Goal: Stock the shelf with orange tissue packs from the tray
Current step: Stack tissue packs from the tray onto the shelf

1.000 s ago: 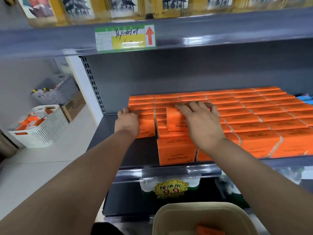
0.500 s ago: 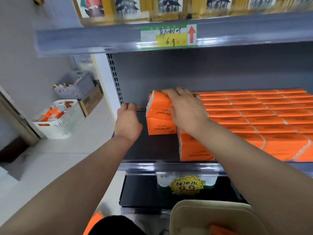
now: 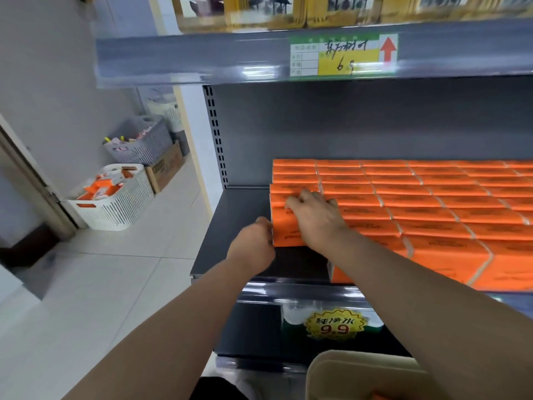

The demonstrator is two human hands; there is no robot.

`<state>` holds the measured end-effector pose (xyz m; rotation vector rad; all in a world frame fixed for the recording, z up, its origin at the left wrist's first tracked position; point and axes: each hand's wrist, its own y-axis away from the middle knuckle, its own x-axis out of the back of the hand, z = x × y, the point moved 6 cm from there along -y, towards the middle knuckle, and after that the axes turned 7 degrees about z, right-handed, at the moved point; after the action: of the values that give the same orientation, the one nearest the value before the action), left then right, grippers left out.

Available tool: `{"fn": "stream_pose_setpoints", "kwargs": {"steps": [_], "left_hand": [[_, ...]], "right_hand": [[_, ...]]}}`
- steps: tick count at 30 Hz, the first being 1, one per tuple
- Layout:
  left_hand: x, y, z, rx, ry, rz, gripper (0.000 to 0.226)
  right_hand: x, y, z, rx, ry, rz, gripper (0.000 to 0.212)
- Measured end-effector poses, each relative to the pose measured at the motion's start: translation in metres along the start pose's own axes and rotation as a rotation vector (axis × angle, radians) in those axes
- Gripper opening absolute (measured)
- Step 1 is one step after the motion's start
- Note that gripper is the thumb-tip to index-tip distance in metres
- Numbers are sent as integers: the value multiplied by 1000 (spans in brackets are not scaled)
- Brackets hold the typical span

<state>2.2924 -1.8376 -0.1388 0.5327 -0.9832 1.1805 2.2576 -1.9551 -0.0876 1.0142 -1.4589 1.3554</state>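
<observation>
Orange tissue packs (image 3: 427, 203) fill the dark grey shelf (image 3: 239, 226) in tight rows, from its middle to the right edge of view. My right hand (image 3: 315, 219) lies on top of the leftmost stack (image 3: 284, 235), its bent fingers gripping a pack there. My left hand (image 3: 253, 245) is curled, its knuckles pressed against the left end of that stack. The beige tray (image 3: 354, 376) sits at the bottom of view, below my right forearm.
Bare shelf remains left of the stack. An upper shelf with a price label (image 3: 343, 54) hangs overhead. A lower shelf carries a yellow 9.9 tag (image 3: 334, 324). On the tiled floor at left stand a white basket (image 3: 115, 203), a grey basket (image 3: 141, 142) and a cardboard box (image 3: 167, 166).
My right hand has set the tilted packs down flat in the leftmost column. My left hand moved from the bare shelf to the stack's left end. The view has shifted left.
</observation>
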Motion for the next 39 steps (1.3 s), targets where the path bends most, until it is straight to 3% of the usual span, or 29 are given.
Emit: {"fn": "stream_pose_setpoints", "kwargs": {"steps": [8,13,20,25,32,39], "left_hand": [[-2,1,5,49,5,-1,31],[17,20,17,59,23,105,32],[26,70,58,-98,26,152,46],[3,121,94,-212,64,133,37],[-98,177,105,-273,2,-107,36],[-207,236,75,-230,-114,-497,26]], "right_hand": [[1,-3,2,-17,120,89,59],[17,23,13,-17,112,154,58],[47,101,28,-14,81,247,51],[38,183,39,-8,113,305,46],[-35,297,75,-100,101,-52,43],[-120,390,118,-332,7,-426,38]]}}
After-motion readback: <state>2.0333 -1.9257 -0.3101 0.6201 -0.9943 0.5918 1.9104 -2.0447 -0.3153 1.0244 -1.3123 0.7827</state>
